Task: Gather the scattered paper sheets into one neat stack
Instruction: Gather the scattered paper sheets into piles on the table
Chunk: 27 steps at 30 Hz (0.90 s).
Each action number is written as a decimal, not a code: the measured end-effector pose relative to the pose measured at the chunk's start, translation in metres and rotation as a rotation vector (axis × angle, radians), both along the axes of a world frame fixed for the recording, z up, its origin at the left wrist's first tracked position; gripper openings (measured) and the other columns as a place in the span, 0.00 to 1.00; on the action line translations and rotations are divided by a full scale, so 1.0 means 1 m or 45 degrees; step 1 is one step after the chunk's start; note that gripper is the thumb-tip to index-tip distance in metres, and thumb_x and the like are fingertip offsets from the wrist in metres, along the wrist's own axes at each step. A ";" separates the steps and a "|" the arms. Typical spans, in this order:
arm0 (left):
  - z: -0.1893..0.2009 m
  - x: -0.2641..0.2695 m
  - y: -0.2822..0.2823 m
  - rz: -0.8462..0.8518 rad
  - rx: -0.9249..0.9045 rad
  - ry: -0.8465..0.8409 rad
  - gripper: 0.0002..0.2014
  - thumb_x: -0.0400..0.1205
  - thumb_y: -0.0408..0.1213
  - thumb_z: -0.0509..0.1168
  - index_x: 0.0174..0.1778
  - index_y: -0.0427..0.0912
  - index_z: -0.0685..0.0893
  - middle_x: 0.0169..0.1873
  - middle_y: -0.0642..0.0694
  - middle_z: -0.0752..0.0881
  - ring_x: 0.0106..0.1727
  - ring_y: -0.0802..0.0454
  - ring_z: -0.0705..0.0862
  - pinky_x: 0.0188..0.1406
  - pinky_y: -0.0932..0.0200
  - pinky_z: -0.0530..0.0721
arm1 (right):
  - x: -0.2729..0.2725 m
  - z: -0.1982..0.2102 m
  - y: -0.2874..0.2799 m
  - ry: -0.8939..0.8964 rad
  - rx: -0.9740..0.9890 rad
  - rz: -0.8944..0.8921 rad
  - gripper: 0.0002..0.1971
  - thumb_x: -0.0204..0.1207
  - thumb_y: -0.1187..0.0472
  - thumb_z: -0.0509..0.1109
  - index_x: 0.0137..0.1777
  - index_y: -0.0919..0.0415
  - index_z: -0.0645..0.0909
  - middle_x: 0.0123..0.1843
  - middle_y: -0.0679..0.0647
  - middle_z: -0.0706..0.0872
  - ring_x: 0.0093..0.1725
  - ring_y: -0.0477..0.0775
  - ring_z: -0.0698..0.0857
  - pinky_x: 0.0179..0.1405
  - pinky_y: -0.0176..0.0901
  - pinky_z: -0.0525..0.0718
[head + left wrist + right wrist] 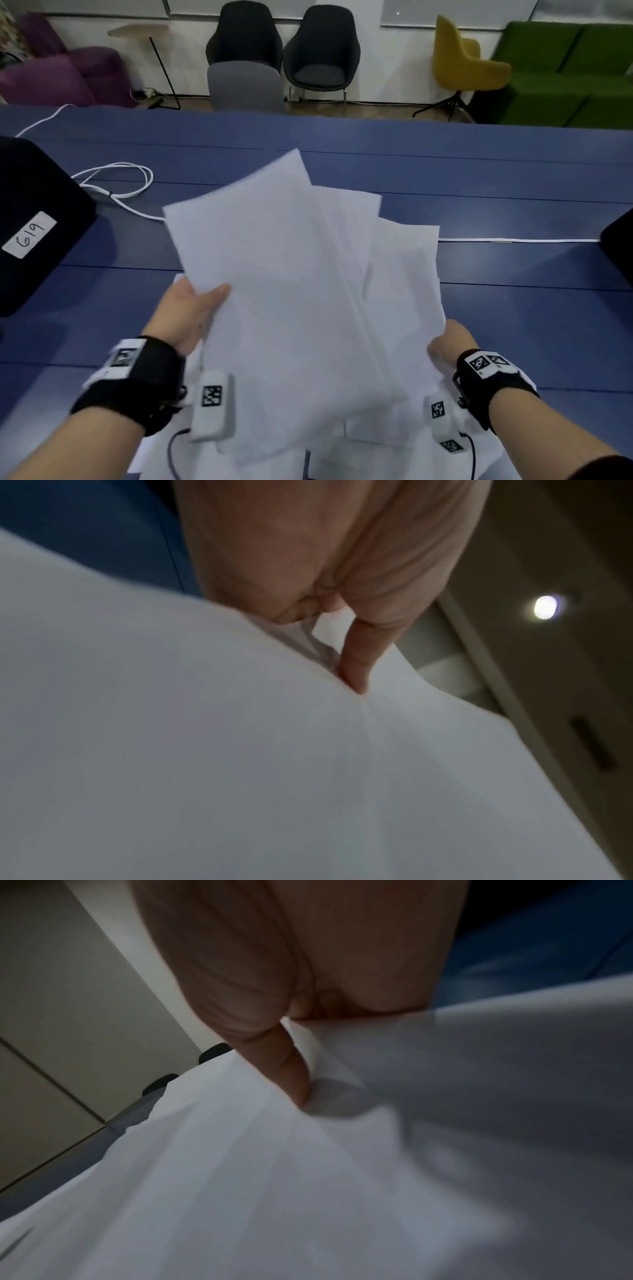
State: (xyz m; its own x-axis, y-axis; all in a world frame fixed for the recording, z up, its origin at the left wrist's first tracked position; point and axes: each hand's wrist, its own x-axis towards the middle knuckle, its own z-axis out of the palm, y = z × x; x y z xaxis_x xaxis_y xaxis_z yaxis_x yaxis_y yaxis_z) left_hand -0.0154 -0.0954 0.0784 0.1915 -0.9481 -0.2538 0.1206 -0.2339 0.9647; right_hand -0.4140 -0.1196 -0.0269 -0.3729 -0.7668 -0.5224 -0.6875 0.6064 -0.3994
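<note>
A loose, fanned bundle of white paper sheets is lifted off the blue table, its corners splayed at different angles. My left hand grips the bundle's left edge, thumb on top and fingers hidden beneath. My right hand grips the right edge low down, mostly covered by paper. In the left wrist view my thumb presses into the sheets. The right wrist view shows my thumb pinching the paper. More sheets lie flat on the table under my wrists.
A black case with a label reading "G19" sits at the left. A white cable loops across the table behind the paper. Another dark object stands at the right edge. Chairs line the far wall.
</note>
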 end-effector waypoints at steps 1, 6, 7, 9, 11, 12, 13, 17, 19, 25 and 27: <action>-0.016 -0.013 -0.003 -0.002 0.063 -0.001 0.13 0.80 0.18 0.60 0.53 0.36 0.83 0.40 0.50 0.93 0.36 0.53 0.92 0.35 0.61 0.90 | -0.001 0.001 0.001 -0.043 -0.009 -0.038 0.12 0.72 0.69 0.63 0.55 0.68 0.78 0.53 0.64 0.85 0.45 0.63 0.82 0.41 0.43 0.79; -0.089 -0.073 -0.022 -0.017 0.414 -0.312 0.27 0.72 0.44 0.74 0.62 0.35 0.77 0.57 0.38 0.87 0.53 0.40 0.87 0.57 0.45 0.85 | -0.009 0.002 0.006 -0.307 -0.143 -0.227 0.07 0.77 0.66 0.61 0.37 0.61 0.69 0.36 0.58 0.73 0.34 0.55 0.70 0.35 0.44 0.68; -0.096 -0.083 -0.025 -0.060 0.489 -0.387 0.32 0.71 0.49 0.74 0.66 0.34 0.75 0.61 0.39 0.85 0.58 0.40 0.86 0.62 0.47 0.83 | -0.009 0.002 0.006 -0.352 -0.165 -0.260 0.07 0.78 0.64 0.60 0.38 0.61 0.69 0.37 0.58 0.72 0.35 0.55 0.70 0.38 0.45 0.69; -0.106 -0.106 -0.026 -0.120 0.538 -0.500 0.37 0.74 0.48 0.71 0.75 0.33 0.68 0.68 0.38 0.79 0.66 0.39 0.81 0.68 0.50 0.78 | -0.006 0.003 0.009 -0.423 -0.164 -0.285 0.09 0.81 0.58 0.59 0.50 0.64 0.74 0.46 0.60 0.77 0.45 0.58 0.76 0.49 0.47 0.73; -0.109 -0.127 -0.025 -0.180 0.486 -0.607 0.40 0.74 0.49 0.70 0.78 0.34 0.64 0.73 0.37 0.74 0.72 0.38 0.76 0.73 0.48 0.74 | 0.002 -0.003 0.013 -0.448 -0.149 -0.316 0.20 0.82 0.52 0.58 0.67 0.67 0.72 0.62 0.61 0.78 0.63 0.62 0.78 0.65 0.51 0.73; -0.105 -0.139 -0.023 -0.223 0.467 -0.660 0.41 0.73 0.50 0.70 0.78 0.35 0.64 0.74 0.36 0.72 0.73 0.37 0.74 0.75 0.46 0.73 | 0.008 -0.003 0.017 -0.462 -0.139 -0.314 0.25 0.82 0.51 0.58 0.72 0.68 0.69 0.67 0.60 0.77 0.69 0.63 0.76 0.71 0.54 0.71; -0.110 -0.145 -0.023 -0.279 0.471 -0.701 0.41 0.73 0.50 0.69 0.79 0.36 0.63 0.74 0.35 0.70 0.75 0.37 0.72 0.76 0.44 0.71 | 0.012 -0.006 0.019 -0.493 -0.155 -0.304 0.26 0.82 0.50 0.59 0.73 0.68 0.68 0.70 0.60 0.77 0.70 0.62 0.76 0.73 0.55 0.71; -0.105 -0.150 -0.025 -0.532 0.505 -0.764 0.43 0.76 0.55 0.65 0.82 0.40 0.56 0.79 0.38 0.64 0.80 0.39 0.65 0.79 0.43 0.65 | 0.020 -0.003 0.022 -0.489 -0.178 -0.234 0.11 0.79 0.61 0.63 0.60 0.61 0.76 0.59 0.57 0.83 0.57 0.60 0.82 0.58 0.48 0.78; -0.100 -0.142 -0.026 -0.628 0.470 -0.703 0.44 0.75 0.58 0.65 0.83 0.43 0.55 0.79 0.44 0.64 0.80 0.44 0.65 0.81 0.50 0.63 | 0.024 -0.005 0.020 -0.409 -0.191 -0.207 0.15 0.76 0.60 0.64 0.61 0.64 0.78 0.60 0.60 0.84 0.58 0.62 0.83 0.56 0.48 0.79; -0.086 -0.107 -0.022 -0.537 0.354 -0.523 0.32 0.83 0.43 0.64 0.82 0.40 0.61 0.80 0.49 0.66 0.78 0.52 0.68 0.76 0.59 0.65 | 0.024 -0.012 0.011 -0.216 -0.141 -0.121 0.08 0.72 0.69 0.65 0.50 0.62 0.72 0.45 0.55 0.81 0.44 0.58 0.80 0.44 0.44 0.76; -0.091 -0.075 -0.022 -0.280 0.307 -0.668 0.29 0.80 0.40 0.68 0.77 0.37 0.69 0.76 0.39 0.73 0.74 0.43 0.74 0.73 0.54 0.70 | 0.015 -0.010 0.007 -0.200 -0.119 -0.089 0.06 0.71 0.71 0.66 0.40 0.64 0.71 0.40 0.58 0.77 0.38 0.56 0.75 0.38 0.44 0.72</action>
State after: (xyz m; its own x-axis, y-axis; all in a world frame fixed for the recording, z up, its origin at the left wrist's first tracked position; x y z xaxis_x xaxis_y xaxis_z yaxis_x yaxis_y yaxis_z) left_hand -0.0902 -0.1176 -0.0125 0.1556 -0.9073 -0.3906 -0.4318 -0.4182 0.7992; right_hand -0.3993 -0.1125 -0.0372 -0.3466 -0.7896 -0.5063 -0.5697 0.6060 -0.5551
